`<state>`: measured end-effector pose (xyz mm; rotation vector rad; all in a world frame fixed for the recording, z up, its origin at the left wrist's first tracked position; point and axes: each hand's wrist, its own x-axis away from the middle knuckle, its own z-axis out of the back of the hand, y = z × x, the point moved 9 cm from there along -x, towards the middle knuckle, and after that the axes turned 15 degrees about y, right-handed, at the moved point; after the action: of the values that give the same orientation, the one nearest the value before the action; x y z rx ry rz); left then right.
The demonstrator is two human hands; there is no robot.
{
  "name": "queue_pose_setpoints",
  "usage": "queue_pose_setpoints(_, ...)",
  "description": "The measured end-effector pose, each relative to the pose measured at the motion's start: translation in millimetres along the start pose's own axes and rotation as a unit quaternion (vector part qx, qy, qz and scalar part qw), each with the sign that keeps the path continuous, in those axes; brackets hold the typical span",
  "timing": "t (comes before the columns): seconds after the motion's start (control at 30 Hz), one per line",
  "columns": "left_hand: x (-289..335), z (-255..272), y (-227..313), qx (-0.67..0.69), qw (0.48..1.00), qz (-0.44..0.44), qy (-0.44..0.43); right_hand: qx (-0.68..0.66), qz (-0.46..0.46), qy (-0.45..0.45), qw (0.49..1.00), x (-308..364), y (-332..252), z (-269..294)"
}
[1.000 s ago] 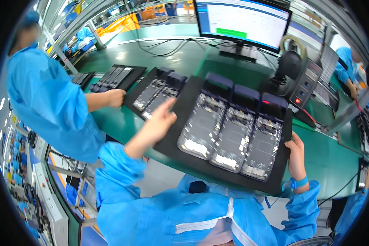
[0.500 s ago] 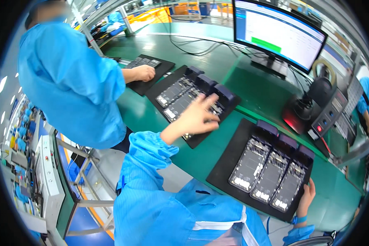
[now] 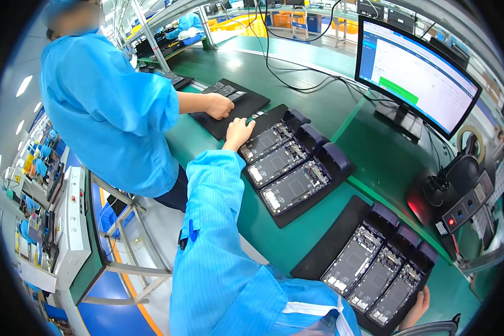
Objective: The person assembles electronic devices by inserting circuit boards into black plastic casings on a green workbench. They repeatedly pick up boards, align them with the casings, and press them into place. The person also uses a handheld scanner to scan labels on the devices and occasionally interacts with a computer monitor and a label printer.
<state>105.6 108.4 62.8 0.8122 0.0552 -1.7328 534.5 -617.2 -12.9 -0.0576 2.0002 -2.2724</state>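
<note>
Reaching far out, the left hand (image 3: 238,133) rests loosely open, gripping nothing, on the far-left corner of the middle tray (image 3: 288,162), whose long axis runs toward the monitor (image 3: 417,75). The right hand (image 3: 417,307) clasps the near tray (image 3: 369,269) at the green table's (image 3: 285,229) near edge.

Light blue, finely striped smock with long sleeves (image 3: 215,190), elastic-cuffed, hands bare.

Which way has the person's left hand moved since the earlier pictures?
Yes: the left hand reached left, from the near black tray to the middle tray's far corner.
</note>
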Motion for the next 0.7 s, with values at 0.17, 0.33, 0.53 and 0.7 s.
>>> queue_pose_setpoints(0.17, 1, -8, -1, -0.054, 0.998, -0.004, 0.016, 0.013, 0.01, -0.014, 1.0, -4, 0, -3)
queue_pose_setpoints(0.33, 22, 1, -7, -0.052, 0.998, 0.026, 0.004, 0.079, 0.033, 0.013, 0.996, 4, -16, -2)
queue_pose_setpoints(0.53, 55, 22, 20, -0.043, 0.999, -0.03, 0.012, 0.075, 0.006, 0.009, 0.997, 17, -42, -24)
queue_pose_setpoints(0.7, 58, 37, -16, -0.035, 0.997, -0.072, -0.016, 0.088, 0.01, 0.04, 0.995, 19, -41, -25)
